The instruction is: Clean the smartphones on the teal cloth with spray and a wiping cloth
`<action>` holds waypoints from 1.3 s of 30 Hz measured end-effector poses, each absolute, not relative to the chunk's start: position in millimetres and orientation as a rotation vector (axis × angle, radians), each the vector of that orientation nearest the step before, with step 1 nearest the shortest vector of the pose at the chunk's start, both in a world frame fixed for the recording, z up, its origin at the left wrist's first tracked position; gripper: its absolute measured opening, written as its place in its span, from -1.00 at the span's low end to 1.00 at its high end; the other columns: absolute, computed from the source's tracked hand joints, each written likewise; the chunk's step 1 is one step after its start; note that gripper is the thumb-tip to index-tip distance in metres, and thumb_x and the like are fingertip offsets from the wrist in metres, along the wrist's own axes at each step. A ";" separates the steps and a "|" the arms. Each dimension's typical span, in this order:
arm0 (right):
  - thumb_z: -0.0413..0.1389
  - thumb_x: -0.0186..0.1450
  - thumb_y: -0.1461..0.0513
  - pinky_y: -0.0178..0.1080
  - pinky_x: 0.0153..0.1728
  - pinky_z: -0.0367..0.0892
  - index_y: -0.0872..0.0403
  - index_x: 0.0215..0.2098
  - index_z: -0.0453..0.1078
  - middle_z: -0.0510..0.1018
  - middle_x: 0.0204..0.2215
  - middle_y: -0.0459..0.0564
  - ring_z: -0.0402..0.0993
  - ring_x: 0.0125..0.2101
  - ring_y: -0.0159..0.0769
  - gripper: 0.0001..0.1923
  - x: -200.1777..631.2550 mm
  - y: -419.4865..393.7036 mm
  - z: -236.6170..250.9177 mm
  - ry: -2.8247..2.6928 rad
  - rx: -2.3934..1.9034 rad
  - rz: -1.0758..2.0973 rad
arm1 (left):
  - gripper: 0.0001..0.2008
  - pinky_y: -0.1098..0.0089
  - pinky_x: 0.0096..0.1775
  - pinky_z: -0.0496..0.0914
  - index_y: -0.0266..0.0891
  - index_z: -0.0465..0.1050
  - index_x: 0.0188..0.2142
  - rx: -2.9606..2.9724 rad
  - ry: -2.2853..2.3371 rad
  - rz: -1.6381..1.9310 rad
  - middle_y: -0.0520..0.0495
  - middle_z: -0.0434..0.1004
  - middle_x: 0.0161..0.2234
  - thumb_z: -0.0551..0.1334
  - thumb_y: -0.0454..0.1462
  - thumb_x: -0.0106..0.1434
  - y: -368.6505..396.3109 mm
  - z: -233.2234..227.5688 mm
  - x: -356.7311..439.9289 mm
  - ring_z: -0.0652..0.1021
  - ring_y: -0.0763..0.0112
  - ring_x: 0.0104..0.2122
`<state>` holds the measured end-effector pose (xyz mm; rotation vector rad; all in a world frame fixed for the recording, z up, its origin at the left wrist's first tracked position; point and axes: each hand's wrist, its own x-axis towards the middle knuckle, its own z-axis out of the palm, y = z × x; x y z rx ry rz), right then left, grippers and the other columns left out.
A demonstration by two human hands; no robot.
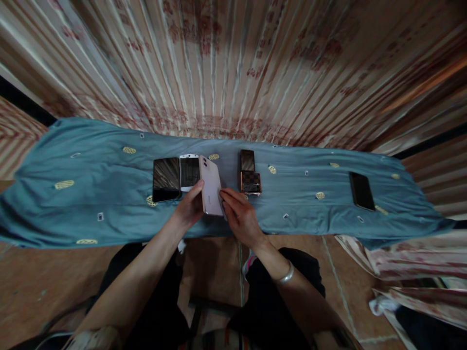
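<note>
Left hand and right hand both grip the pale phone, fingers closed on its sides. It is held near the blue cloth's front edge.

Pale pink phone on a teal cloth with yellow oval motifs.

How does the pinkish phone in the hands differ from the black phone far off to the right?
The pink phone is pale, back side up, and gripped by both the left hand and right hand; the black phone is dark, untouched, and lies alone. Both are over the blue cloth.
</note>
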<state>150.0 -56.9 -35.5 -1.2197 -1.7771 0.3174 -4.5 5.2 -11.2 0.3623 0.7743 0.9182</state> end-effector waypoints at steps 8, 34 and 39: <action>-0.08 0.49 0.25 -0.01 0.15 0.43 0.04 0.17 0.45 0.56 0.08 0.16 0.49 0.09 -0.15 -0.61 153.3 -42.4 -39.6 -1.733 -1.260 0.291 | -0.74 0.28 -0.15 0.50 -0.36 0.60 -0.19 0.395 0.757 0.860 -0.14 0.67 -0.36 0.36 -0.24 0.16 -1.3 -12.9 -0.8 0.65 0.15 -0.25; 0.03 0.38 0.23 -0.08 0.08 0.49 0.02 -0.02 0.58 0.69 -0.05 0.05 0.61 -0.02 -0.19 -0.67 187.9 -1.2 -60.8 -1.389 -1.387 0.427 | -0.60 0.37 -0.29 0.40 -0.32 0.63 -0.36 0.660 0.636 0.685 -0.12 0.65 -0.43 0.55 -0.08 -0.10 -16.2 -17.6 14.8 0.59 0.32 -0.43; 0.05 0.35 0.23 -0.10 0.06 0.51 0.07 0.00 0.58 0.69 -0.05 0.09 0.63 -0.03 -0.16 -0.66 188.9 -2.7 -60.2 -1.406 -1.388 0.461 | -0.63 0.37 -0.30 0.41 -0.33 0.63 -0.36 0.644 0.648 0.695 -0.14 0.66 -0.43 0.54 -0.10 -0.08 -12.2 -19.2 17.4 0.60 0.30 -0.43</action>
